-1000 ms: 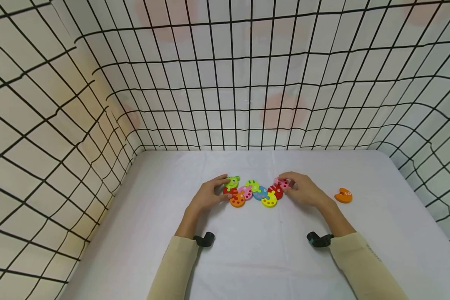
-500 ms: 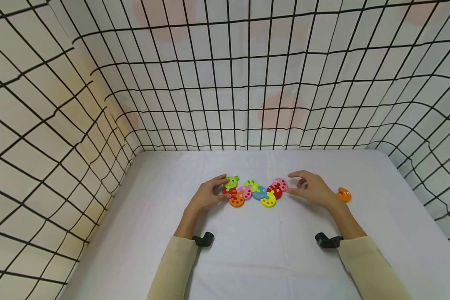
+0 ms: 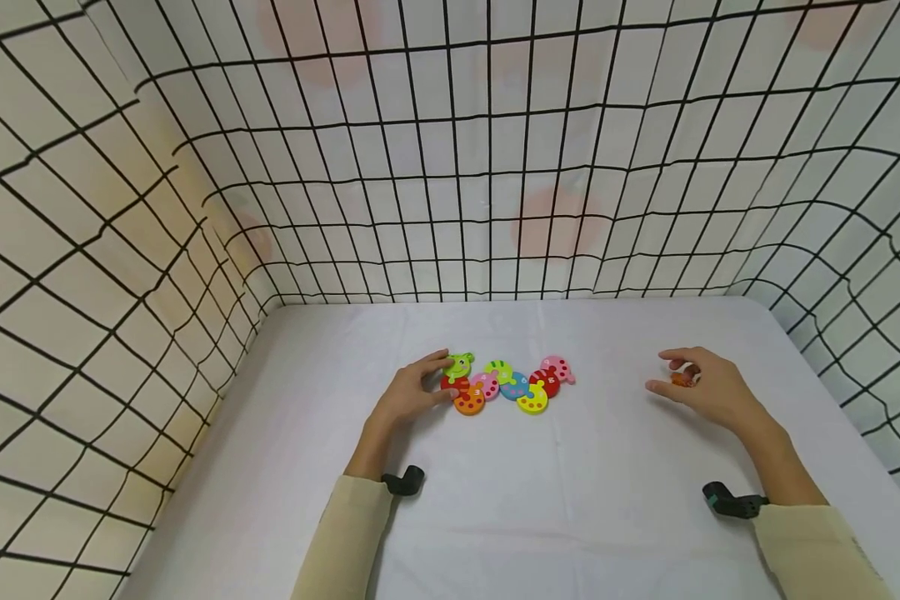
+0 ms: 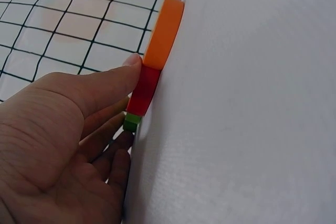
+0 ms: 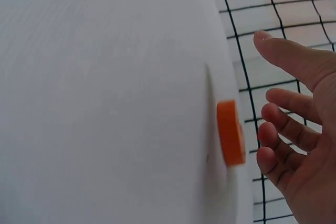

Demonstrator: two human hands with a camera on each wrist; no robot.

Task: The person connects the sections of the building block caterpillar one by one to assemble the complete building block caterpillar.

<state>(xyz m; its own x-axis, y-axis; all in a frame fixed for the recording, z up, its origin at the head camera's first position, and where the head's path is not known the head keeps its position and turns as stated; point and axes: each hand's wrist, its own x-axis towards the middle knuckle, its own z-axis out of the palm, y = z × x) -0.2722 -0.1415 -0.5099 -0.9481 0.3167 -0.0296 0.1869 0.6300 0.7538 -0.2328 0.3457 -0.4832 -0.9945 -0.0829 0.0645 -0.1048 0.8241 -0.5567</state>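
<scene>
A toy caterpillar of interlocking disc pieces [image 3: 513, 387] lies in a wavy row on the white table, with a green smiling head [image 3: 460, 367] at its left end and a pink spotted piece [image 3: 557, 368] at its right. My left hand [image 3: 405, 393] holds the head end between thumb and fingers; in the left wrist view the thumb is against the red piece [image 4: 144, 92]. Off to the right, my right hand [image 3: 712, 390] hovers over a loose orange piece [image 5: 230, 134], fingers loosely bent and thumb apart. The hand partly hides that piece in the head view.
The white-covered table [image 3: 495, 500] has a black wire grid [image 3: 487, 175] rising along its back and sides, with pale cloth behind. Each wrist carries a small black camera [image 3: 405, 481].
My right hand has let go of the pink end piece and moved right to the loose orange piece. My left hand stays at the head end.
</scene>
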